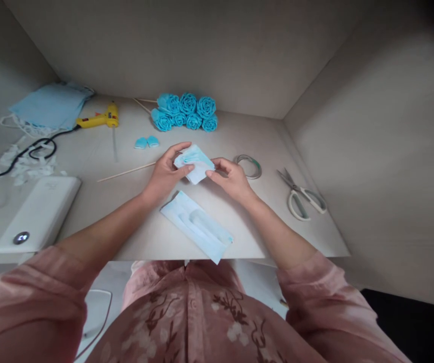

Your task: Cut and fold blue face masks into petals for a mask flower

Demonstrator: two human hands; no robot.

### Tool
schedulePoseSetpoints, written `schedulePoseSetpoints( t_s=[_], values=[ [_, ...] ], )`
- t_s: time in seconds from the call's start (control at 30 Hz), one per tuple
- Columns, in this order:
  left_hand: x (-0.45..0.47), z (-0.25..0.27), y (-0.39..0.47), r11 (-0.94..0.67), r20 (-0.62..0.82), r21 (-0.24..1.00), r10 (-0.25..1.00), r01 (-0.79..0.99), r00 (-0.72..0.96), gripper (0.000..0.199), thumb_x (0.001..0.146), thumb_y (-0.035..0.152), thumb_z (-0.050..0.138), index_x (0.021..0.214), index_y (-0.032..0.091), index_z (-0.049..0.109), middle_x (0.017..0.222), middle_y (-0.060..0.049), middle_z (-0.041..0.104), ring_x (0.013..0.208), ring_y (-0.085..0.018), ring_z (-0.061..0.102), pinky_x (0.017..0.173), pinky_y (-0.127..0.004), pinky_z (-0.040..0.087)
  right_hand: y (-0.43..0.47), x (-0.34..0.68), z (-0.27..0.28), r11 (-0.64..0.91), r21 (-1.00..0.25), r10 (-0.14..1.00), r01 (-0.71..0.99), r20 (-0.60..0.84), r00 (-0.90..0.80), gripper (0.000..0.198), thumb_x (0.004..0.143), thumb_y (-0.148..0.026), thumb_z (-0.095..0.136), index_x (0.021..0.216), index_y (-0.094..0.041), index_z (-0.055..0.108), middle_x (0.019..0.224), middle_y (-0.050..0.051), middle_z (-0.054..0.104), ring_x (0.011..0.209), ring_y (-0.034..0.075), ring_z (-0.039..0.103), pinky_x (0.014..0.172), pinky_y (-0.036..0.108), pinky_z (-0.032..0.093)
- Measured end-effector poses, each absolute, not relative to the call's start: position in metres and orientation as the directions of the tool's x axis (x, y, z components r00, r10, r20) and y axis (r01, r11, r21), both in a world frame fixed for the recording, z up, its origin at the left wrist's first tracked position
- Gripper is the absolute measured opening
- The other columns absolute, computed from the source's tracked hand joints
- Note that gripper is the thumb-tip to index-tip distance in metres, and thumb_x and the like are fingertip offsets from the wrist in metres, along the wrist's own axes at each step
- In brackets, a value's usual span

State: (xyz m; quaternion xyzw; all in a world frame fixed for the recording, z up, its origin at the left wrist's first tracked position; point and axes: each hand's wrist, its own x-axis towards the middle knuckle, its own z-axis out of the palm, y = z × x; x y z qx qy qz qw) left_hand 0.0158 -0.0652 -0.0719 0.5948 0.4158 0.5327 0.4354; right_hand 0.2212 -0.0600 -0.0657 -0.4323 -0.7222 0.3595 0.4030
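Observation:
A small stack of pale blue and white face mask pieces (197,169) is held up over the middle of the table. My left hand (167,169) grips its left side, thumb on the front and fingers behind. At its right edge my right hand (232,176) pinches a corner between thumb and fingers. Just below the hands, a flat light blue face mask (197,224) without visible ear loops lies at a slant near the table's front edge. A thin wooden stick (126,172) runs partly beneath my left hand.
Several blue rosettes (188,103) on sticks lie at the back, with two small blue pieces (146,142) before them. Leftward are a yellow glue gun (99,120), a mask pile (52,106), white scraps (31,164) and a power bank (43,212). Rightward are a wire coil (254,169) and scissors (300,194).

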Motion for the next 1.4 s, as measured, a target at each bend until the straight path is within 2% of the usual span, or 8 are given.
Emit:
schedulePoseSetpoints(
  t_s=[0.07,0.2,0.37,0.53,0.73,1.0,1.17,1.4],
  values=[
    [0.017,-0.073,-0.065,-0.256,0.255,0.967,0.962,-0.004,0.096,0.06,0.076,0.033,0.074,0.131,0.019,0.054,0.124,-0.01,0.065,0.11,-0.022,0.064,0.092,-0.033,0.055,-0.062,0.221,-0.062,0.385,-0.842,0.92,0.379,0.315,-0.234,0.024,0.083,-0.044,0.065,0.09,-0.021,0.066,0.091,0.004,0.073,0.09,0.02,0.068,0.088,0.035,0.052],
    [0.017,-0.075,-0.063,-0.246,0.247,0.969,0.96,-0.029,0.134,0.065,0.074,0.033,0.075,0.133,0.018,0.051,0.129,-0.011,0.064,0.116,-0.023,0.063,0.097,-0.034,0.053,-0.068,0.222,-0.052,0.491,-0.705,0.865,0.512,0.465,-0.189,0.011,0.082,-0.033,0.062,0.084,-0.023,0.063,0.086,0.002,0.071,0.084,0.019,0.065,0.082,0.033,0.05],
    [0.012,-0.074,-0.061,-0.312,0.286,0.945,0.932,0.093,0.225,0.08,0.071,0.037,0.078,0.141,0.019,0.045,0.133,-0.014,0.06,0.116,-0.024,0.063,0.096,-0.033,0.052,-0.069,0.225,-0.048,0.617,-0.505,0.753,0.603,0.602,-0.266,0.006,0.084,-0.027,0.059,0.081,-0.023,0.061,0.081,0.003,0.07,0.081,0.021,0.063,0.079,0.036,0.048],
    [0.008,-0.063,-0.065,-0.417,0.375,0.876,0.905,0.243,0.203,0.068,0.073,0.033,0.076,0.135,0.018,0.053,0.129,-0.013,0.065,0.115,-0.023,0.062,0.1,-0.035,0.047,-0.066,0.227,-0.048,0.658,-0.397,0.715,0.64,0.597,-0.364,0.005,0.086,-0.026,0.059,0.083,-0.024,0.062,0.082,0.004,0.07,0.083,0.023,0.064,0.079,0.037,0.047],
    [0.005,-0.058,-0.063,-0.402,0.391,0.865,0.915,0.3,0.1,0.013,0.074,0.029,0.067,0.08,0.017,0.07,0.097,-0.007,0.073,0.085,-0.017,0.064,0.071,-0.026,0.048,-0.066,0.226,-0.049,0.659,-0.382,0.713,0.648,0.59,-0.378,0.007,0.086,-0.026,0.057,0.084,-0.024,0.063,0.083,0.005,0.071,0.084,0.023,0.063,0.079,0.038,0.046],
    [0.01,-0.045,-0.072,-0.085,0.08,0.988,0.996,0.13,0.04,0.016,0.072,0.025,0.071,0.085,0.015,0.074,0.076,-0.002,0.073,0.039,-0.004,0.042,0.041,-0.022,0.033,-0.064,0.228,-0.048,0.673,-0.3,0.68,0.676,0.61,-0.406,0.011,0.09,-0.028,0.058,0.086,-0.023,0.067,0.083,0.006,0.072,0.085,0.024,0.064,0.077,0.038,0.046],
    [0.011,-0.05,-0.069,-0.03,0.035,0.998,0.993,-0.05,0.115,0.016,0.072,0.024,0.073,0.082,0.015,0.067,0.071,-0.003,0.072,0.049,-0.011,0.061,0.042,-0.02,0.041,-0.065,0.227,-0.048,0.675,-0.347,0.687,0.651,0.617,-0.384,0.008,0.089,-0.027,0.059,0.085,-0.024,0.066,0.082,0.005,0.072,0.084,0.023,0.065,0.078,0.037,0.047],
    [0.011,-0.057,-0.068,0.008,0.051,0.978,0.96,-0.208,0.274,0.03,0.077,0.03,0.077,0.088,0.016,0.052,0.083,-0.004,0.073,0.078,-0.017,0.075,0.071,-0.028,0.059,-0.067,0.224,-0.049,0.647,-0.508,0.735,0.568,0.613,-0.289,0.005,0.086,-0.024,0.063,0.082,-0.023,0.063,0.081,0.002,0.07,0.08,0.02,0.064,0.078,0.034,0.046]
  ],
)
